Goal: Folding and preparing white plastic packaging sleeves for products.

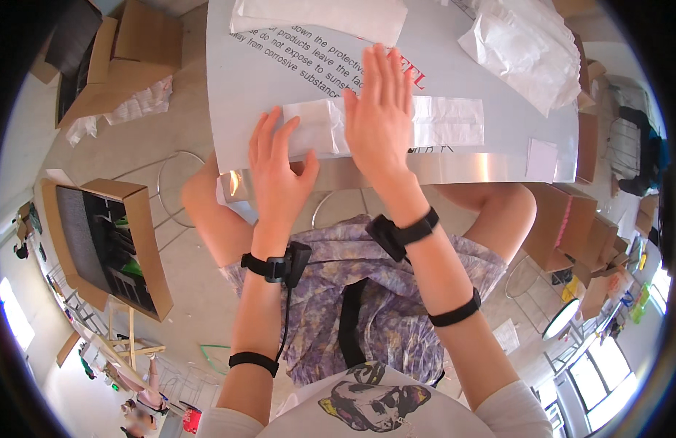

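Observation:
A long, folded white packaging sleeve (449,123), thin and creased, lies crosswise near the front edge of the table (243,87), which is covered in grey printed film. My right hand (381,120) rests flat across its middle, fingers straight and pointing away from me. At the sleeve's left end is my left hand (278,171), palm down with fingers spread, thumb toward the right; its fingertips lie at the sleeve's left edge. Neither hand grips anything. Black straps with small devices circle both wrists. Parts of the sleeve are hidden under my right palm.
Flat white sleeves (319,16) lie at the table's far side, and a crumpled white pile (524,55) at far right. A small pale slip (542,159) sits near the right front corner. Cardboard boxes stand left (152,248) and right (560,226). My knees are under the table edge.

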Tool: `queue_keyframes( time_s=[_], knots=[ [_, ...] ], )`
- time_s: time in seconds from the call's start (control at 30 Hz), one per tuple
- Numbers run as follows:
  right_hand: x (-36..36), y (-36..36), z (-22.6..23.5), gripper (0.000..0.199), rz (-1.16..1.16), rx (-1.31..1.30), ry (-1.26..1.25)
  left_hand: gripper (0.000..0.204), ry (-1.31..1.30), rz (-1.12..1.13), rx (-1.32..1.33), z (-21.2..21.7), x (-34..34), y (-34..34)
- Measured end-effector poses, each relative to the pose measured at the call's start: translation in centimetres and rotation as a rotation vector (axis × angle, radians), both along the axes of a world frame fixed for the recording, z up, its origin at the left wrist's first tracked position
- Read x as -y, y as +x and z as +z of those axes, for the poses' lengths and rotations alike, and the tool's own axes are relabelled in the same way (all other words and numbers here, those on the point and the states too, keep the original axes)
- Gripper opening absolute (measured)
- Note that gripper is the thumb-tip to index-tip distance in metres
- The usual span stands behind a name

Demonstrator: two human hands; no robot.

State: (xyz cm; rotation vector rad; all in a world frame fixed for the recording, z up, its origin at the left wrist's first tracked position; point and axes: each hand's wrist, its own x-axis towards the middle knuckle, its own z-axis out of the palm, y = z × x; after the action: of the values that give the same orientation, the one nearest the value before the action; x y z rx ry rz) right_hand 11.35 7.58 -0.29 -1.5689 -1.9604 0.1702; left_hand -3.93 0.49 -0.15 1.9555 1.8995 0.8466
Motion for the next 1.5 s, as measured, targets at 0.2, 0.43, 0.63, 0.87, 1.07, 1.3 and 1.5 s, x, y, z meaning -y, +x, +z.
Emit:
queue_keyframes(
  time_s=[0.2, 0.43, 0.63, 0.87, 1.07, 1.3, 1.5],
  knots=[
    [-0.8, -1.6, -3.2, 0.053, 0.016, 0.119, -0.020, 0.050, 0.043, -0.049, 0.057, 0.2, -2.2, -0.6],
    [-0.9, -1.3, -3.4, 0.051, 0.020, 0.134, 0.000, 0.038, 0.035, -0.209, -0.138, 1.5, -6.0, -1.0],
    [-0.9, -1.4, -3.5, 0.050, 0.013, 0.113, -0.008, 0.026, -0.002, -0.278, -0.119, 1.7, -7.1, -1.1],
    [-0.9, -1.4, -3.5, 0.049, 0.022, 0.103, -0.009, 0.017, -0.093, -0.299, -0.130, 1.7, -7.4, -1.2],
    [-0.9, -1.5, -3.5, 0.050, 0.015, 0.108, -0.006, 0.012, -0.055, -0.308, -0.110, 0.8, -7.8, -1.5],
    [-1.0, -1.3, -3.5, 0.050, 0.007, 0.122, 0.013, 0.008, -0.050, -0.345, -0.024, 1.1, -8.1, -2.8],
    [-1.0, -1.5, -3.5, 0.050, 0.012, 0.125, 0.020, 0.009, -0.078, -0.250, 0.139, 1.9, -7.6, -4.8]
  ],
)
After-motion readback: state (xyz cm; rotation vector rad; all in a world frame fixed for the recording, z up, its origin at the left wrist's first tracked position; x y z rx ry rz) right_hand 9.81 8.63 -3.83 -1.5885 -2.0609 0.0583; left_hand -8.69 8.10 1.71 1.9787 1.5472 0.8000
